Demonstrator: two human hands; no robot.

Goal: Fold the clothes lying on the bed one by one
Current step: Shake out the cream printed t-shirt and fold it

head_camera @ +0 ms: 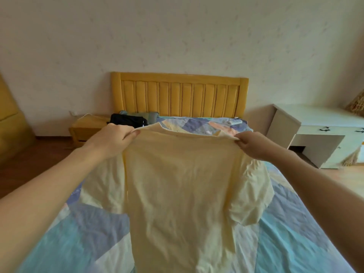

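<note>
Two bare forearms enter the head view from the lower corners, one on each side, and run up toward the middle. No sleeve, cuff or fabric edge covers either arm along its visible length; any garment worn begins beyond the frame edges. The person's bare left hand [113,137] carries no ring, watch, bracelet or glove that can be made out. The person's bare right hand [254,144] is likewise unadorned, with wrist and knuckles uncovered. Fingernails on both hands are too small to judge for length or finish. No markings, bandages or straps show on either wrist or forearm.
</note>
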